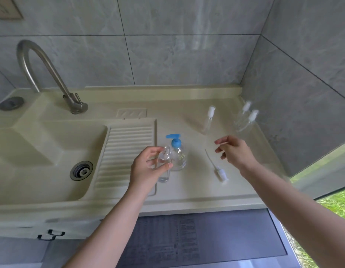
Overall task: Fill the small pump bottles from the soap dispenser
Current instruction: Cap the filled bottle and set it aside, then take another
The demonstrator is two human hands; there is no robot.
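1. The left hand [146, 167] is curled round a small clear plastic bottle [164, 163] with no cap, thumb on the near side and fingers on the far side near its threaded neck.
2. The small clear bottle stands upright on the cream table [196, 190], long axis vertical, open mouth pointing up; a little clear liquid shows at its bottom.
3. The right hand [235, 151] hovers above the table with fingers loosely bent and spread, palm down, holding nothing that can be seen.
4. Just beyond the left hand's fingertips stands the clear soap dispenser with a blue pump head [177, 151], upright and touching or nearly touching the small bottle; its spout points left. It bears a label on its right side, too small to read.
5. Below the right hand a white pump cap with a thin dip tube [220, 172] lies flat on the table, tube pointing away from the person.
6. Beyond the right hand stand three more clear small bottles with white pump tops [209, 120], upright.
7. Left of the left hand lie a ribbed washboard slope [125, 151] and the sink basin [42, 161].
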